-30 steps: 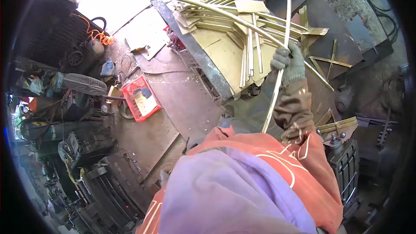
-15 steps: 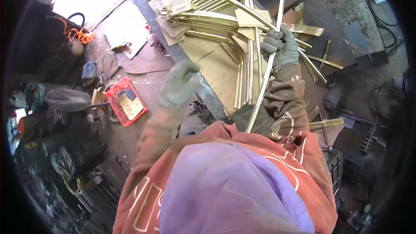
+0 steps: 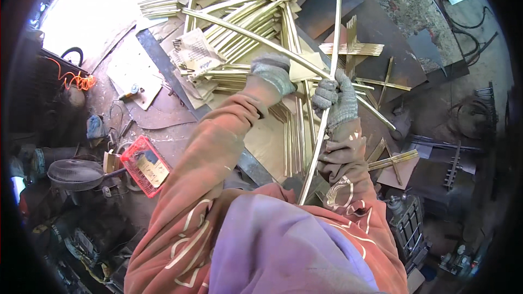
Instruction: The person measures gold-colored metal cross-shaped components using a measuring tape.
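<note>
My right hand, in a grey knit glove, is closed round brass-coloured metal bars where two of them cross. They belong to a frame of long bars, with a corner at the top and one end running down toward my body. A slanting bar of it stretches to the upper left. My left hand, gloved too, is just below that slanting bar, over the stacked bars. Its fingers point away and are hidden, so I cannot see whether they touch or grip the bar.
Stacks of bent brass-coloured bars lie on the worktable, with brown cardboard pieces among them. Crossed bars rest on dark metal sheets at the right. To the left are a red plastic basket, a fan and an orange coiled hose.
My left hand has swung from the left, where it was blurred, up and rightward over the stacked bars. My right hand keeps its grip; the frame's top corner has come into view.
</note>
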`<state>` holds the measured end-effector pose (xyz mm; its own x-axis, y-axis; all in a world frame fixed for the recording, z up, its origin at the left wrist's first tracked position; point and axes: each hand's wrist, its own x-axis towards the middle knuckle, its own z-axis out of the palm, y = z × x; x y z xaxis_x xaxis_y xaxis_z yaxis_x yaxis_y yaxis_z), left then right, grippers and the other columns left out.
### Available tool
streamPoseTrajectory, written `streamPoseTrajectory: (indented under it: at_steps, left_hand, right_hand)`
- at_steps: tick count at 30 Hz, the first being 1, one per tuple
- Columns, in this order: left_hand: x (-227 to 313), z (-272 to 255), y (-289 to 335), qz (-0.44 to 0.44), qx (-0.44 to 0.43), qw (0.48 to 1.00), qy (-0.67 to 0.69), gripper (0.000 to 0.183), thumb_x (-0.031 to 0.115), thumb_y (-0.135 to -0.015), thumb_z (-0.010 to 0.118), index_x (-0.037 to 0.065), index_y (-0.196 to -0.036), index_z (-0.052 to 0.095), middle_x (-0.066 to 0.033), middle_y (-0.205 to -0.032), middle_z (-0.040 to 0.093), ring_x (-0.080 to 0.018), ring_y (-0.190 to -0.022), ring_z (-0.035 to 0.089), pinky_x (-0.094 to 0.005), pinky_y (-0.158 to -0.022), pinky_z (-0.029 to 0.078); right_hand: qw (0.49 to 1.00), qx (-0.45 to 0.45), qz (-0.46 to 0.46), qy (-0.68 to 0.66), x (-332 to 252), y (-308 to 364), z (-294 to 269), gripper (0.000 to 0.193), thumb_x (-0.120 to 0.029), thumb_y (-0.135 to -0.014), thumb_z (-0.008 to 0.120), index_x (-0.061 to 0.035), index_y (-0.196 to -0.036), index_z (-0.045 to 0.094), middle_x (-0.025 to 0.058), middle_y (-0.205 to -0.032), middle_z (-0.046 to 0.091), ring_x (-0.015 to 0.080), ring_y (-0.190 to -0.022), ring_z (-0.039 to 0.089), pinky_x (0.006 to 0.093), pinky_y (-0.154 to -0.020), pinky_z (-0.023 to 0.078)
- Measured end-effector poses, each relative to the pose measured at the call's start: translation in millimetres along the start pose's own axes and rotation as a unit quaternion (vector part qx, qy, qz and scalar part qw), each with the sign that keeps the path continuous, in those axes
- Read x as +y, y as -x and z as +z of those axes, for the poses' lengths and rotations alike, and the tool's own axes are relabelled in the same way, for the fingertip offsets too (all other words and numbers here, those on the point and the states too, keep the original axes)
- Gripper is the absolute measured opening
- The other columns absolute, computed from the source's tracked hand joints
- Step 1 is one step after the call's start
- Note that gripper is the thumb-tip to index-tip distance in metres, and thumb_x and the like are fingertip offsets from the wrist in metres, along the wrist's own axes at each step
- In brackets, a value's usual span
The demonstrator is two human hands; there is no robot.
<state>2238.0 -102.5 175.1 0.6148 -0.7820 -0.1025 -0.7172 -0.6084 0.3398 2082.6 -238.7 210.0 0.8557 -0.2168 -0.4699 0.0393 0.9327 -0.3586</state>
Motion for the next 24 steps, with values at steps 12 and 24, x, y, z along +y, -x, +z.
streamPoseTrajectory:
  at_steps: [12,24]
  left_hand:
    - [10,22,12,-0.018,0.051,0.997,-0.046,0.034,0.033,-0.085,0.072,0.015,-0.114,0.074,-0.0111,-0.118,0.069,-0.032,-0.112,0.065,-0.0467,-0.091,0.054]
    - [-6,42,42,0.047,0.128,0.99,-0.035,0.036,0.038,-0.081,0.075,0.009,-0.101,0.072,-0.0141,-0.106,0.065,-0.0352,-0.1,0.067,-0.0496,-0.085,0.053]
  right_hand:
    - [0.996,0.025,0.078,0.017,13,-66,35,0.028,-0.036,-0.102,0.062,-0.0091,-0.095,0.058,-0.0005,-0.065,0.049,0.013,-0.045,0.04,0.0312,-0.041,0.033]
    - [0.988,-0.011,0.151,0.018,18,-109,21,0.036,-0.038,-0.1,0.064,-0.0116,-0.08,0.051,-0.0039,-0.063,0.043,0.0107,-0.045,0.037,0.0299,-0.041,0.031]
